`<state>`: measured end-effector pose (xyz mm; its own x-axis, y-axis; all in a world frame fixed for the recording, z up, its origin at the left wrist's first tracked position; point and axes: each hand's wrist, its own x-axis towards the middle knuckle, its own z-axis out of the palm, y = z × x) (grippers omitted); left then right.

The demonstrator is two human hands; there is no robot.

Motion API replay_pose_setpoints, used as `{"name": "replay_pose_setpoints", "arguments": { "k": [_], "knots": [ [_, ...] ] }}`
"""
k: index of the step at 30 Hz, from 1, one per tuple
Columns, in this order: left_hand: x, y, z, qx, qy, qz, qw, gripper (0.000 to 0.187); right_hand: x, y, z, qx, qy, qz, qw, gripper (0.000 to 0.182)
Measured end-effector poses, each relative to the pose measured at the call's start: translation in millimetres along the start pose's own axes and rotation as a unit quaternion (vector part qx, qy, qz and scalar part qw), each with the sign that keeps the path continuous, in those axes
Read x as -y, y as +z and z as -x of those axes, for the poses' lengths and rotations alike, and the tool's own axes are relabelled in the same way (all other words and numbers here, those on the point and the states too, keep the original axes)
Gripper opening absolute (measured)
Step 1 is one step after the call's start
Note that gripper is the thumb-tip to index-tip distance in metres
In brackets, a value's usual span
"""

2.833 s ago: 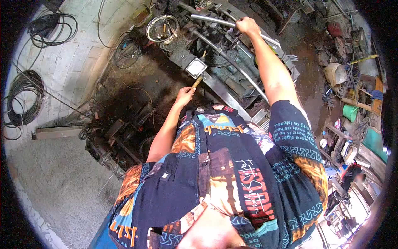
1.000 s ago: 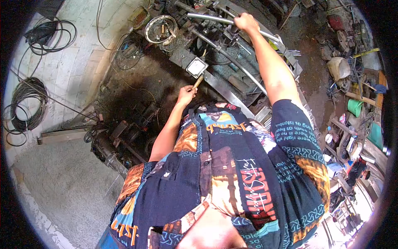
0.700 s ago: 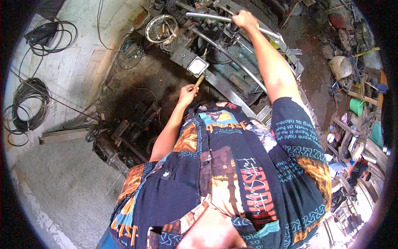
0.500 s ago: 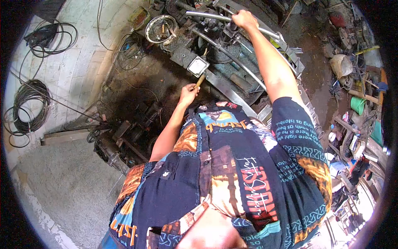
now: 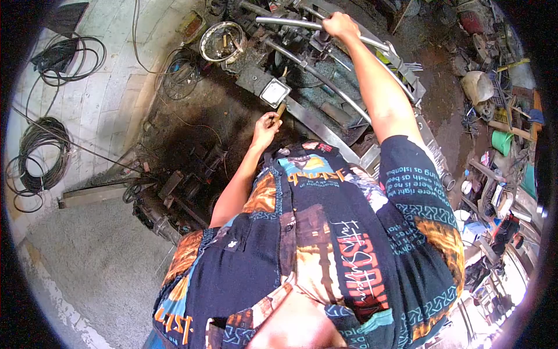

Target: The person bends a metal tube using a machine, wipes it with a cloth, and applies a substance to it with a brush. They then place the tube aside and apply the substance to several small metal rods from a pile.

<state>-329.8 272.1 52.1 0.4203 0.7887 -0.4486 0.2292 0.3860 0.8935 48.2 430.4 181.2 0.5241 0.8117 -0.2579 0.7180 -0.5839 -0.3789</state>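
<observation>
My left hand [image 5: 265, 129] is closed loosely round a short brown handle [image 5: 280, 110]. The handle sticks out just below a pale square box [image 5: 274, 92] on the machine. Further out and to the right, my right hand [image 5: 341, 27] is wrapped over a long silver metal bar [image 5: 288, 22], which shows on both sides of the fist. Under that hand lies the machine bed [image 5: 322, 125], with a second metal bar [image 5: 328, 82] running slantwise across it. My right palm and fingertips are hidden from above.
A round metal-rimmed basin [image 5: 222, 42] with bits in it stands left of the machine. Coiled black cables [image 5: 43, 152] hang at the left wall. Dark machinery [image 5: 160, 212] is beside my left arm. Along the right lie piled scrap and a green bucket [image 5: 501, 141].
The whole view has shifted slightly, so the machine sits a little further left. Both hands keep their holds, with the left hand's fingers moved slightly on the handle.
</observation>
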Motion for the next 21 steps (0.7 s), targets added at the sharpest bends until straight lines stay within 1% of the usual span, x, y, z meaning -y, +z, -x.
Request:
{"name": "replay_pose_setpoints", "arguments": {
  "k": [1,3,7,9,11,13,15,16,17,19,20,21],
  "knots": [
    [0.6,0.9,0.6,0.000,-0.001,0.000,1.000,0.022,0.5,0.6,-0.5,-0.006,-0.003,-0.002,1.000,0.049],
    [-0.7,2.4,0.9,-0.013,0.048,-0.031,0.998,0.025,3.4,-0.2,-2.2,0.001,-0.003,0.006,1.000,0.049],
    [-2.5,4.0,-3.3,-0.001,0.054,-0.029,0.998,0.027,11.7,-5.4,4.1,0.000,-0.002,0.010,1.000,0.049],
    [-3.9,6.2,-7.1,0.030,0.030,-0.026,0.999,0.028,15.0,-9.1,7.8,0.010,0.005,0.013,1.000,0.049],
    [-6.4,10.1,-8.2,0.032,0.029,-0.027,0.999,0.028,16.2,-10.3,9.7,0.020,0.012,0.017,1.000,0.050],
    [-18.8,17.5,-9.1,0.035,0.027,-0.029,0.999,0.028,16.1,-9.7,10.6,0.015,0.010,0.010,1.000,0.050],
    [-34.6,24.6,-10.8,0.037,0.042,0.007,0.998,0.030,18.8,-11.4,15.0,0.014,0.013,0.012,1.000,0.050],
    [-44.4,24.8,-13.1,0.057,0.046,-0.044,0.996,0.030,20.7,-13.2,18.2,0.011,0.013,0.013,1.000,0.050],
    [-51.7,28.1,-19.0,0.058,0.044,-0.043,0.996,0.030,23.1,-15.9,21.5,0.013,0.014,0.014,1.000,0.050],
    [-68.7,38.3,-34.0,0.052,0.113,-0.078,0.989,0.026,28.2,-23.9,29.3,-0.007,0.015,-0.023,1.000,0.035],
    [-84.6,38.9,-41.7,0.042,0.142,-0.177,0.973,0.022,32.1,-30.9,34.4,-0.006,0.016,-0.021,1.000,0.035],
    [-84.3,37.7,-57.2,0.044,0.146,-0.159,0.975,0.021,36.2,-38.6,40.1,0.029,0.028,-0.049,0.998,0.039]
  ]
}}
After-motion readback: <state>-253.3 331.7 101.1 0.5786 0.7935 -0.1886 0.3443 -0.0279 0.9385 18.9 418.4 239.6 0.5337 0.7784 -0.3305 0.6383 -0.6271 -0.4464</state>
